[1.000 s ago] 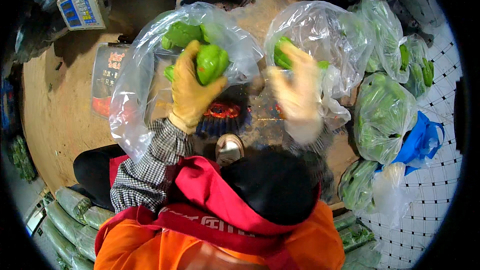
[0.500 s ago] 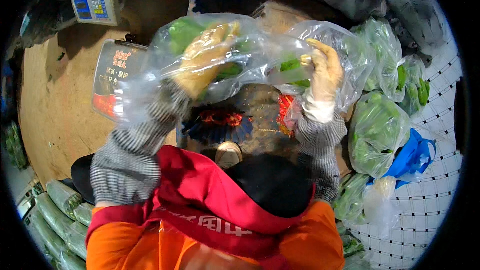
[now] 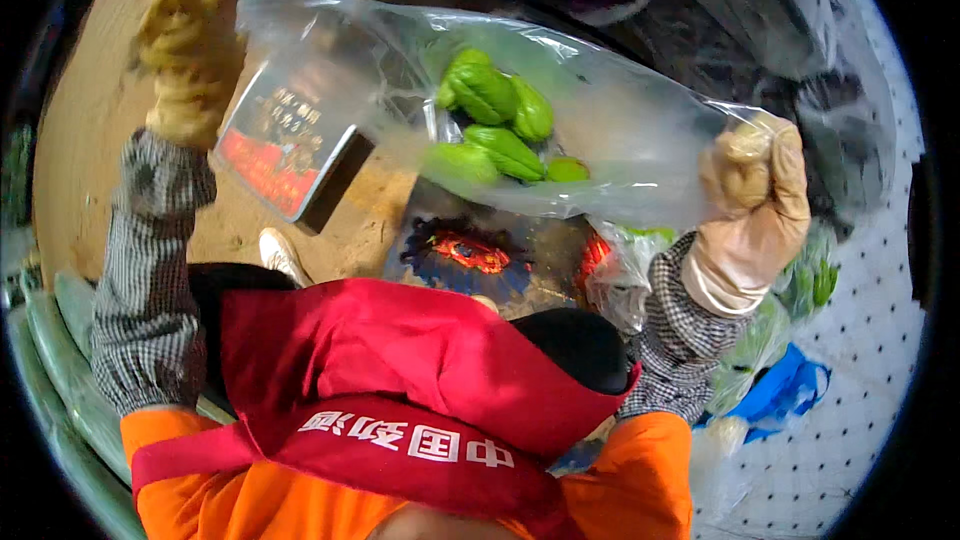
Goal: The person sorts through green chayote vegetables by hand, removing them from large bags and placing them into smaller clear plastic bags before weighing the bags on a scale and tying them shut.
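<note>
Green vegetables (image 3: 485, 95) in bag (image 3: 640, 150), left of right fingers (image 3: 748, 145)

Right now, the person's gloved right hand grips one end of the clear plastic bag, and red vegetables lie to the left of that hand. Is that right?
Not quite: the vegetables are green, as the head view shows. The gloved right hand does grip one end of the clear plastic bag.
</note>
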{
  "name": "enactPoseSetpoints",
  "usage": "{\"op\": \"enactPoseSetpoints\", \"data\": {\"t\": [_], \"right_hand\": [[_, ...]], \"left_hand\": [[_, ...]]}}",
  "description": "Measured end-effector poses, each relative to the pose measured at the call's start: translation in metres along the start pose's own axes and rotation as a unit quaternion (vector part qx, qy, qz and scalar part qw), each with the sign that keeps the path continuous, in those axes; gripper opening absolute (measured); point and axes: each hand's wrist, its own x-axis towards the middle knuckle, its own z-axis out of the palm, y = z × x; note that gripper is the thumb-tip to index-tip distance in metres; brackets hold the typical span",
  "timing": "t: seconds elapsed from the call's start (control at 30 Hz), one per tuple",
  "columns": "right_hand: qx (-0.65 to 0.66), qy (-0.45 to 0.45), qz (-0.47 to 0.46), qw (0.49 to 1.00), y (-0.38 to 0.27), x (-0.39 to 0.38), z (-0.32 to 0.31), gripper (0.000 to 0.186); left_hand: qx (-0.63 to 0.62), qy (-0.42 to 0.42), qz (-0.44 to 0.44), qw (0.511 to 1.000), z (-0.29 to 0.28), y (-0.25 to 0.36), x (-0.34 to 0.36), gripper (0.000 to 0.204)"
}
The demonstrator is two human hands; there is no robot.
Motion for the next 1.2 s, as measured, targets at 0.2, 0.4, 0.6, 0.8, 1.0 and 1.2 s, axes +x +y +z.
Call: {"op": "enactPoseSetpoints", "data": {"t": [0.2, 0.4, 0.6, 0.8, 1.0, 1.2], "right_hand": [[-0.096, -0.010, -0.042, 0.994, 0.024, 0.040, 0.087, 0.016], [0.061, -0.292, 0.083, 0.951, 0.065, 0.109, 0.132, 0.016], [0.080, -0.268, 0.132, 0.951, 0.210, 0.135, 0.185, 0.021], [-0.005, -0.199, 0.159, 0.967, 0.276, 0.139, 0.171, 0.012], [-0.054, -0.247, 0.217, 0.943, 0.296, 0.145, 0.147, 0.012], [-0.271, -0.235, 0.267, 0.894, 0.313, 0.160, 0.097, 0.010]], "left_hand": [[-0.643, -0.113, -0.384, 0.653, 0.002, -0.047, -0.042, 0.007], [-0.625, -0.064, -0.484, 0.609, -0.046, -0.121, -0.052, 0.019], [-0.608, -0.042, -0.488, 0.625, -0.088, -0.119, -0.143, 0.028], [-0.528, -0.018, -0.676, 0.514, -0.092, -0.075, -0.167, 0.017], [-0.521, -0.012, -0.724, 0.453, -0.091, -0.055, -0.214, 0.016], [-0.566, -0.103, -0.729, 0.371, -0.065, -0.034, -0.222, 0.017]]}}
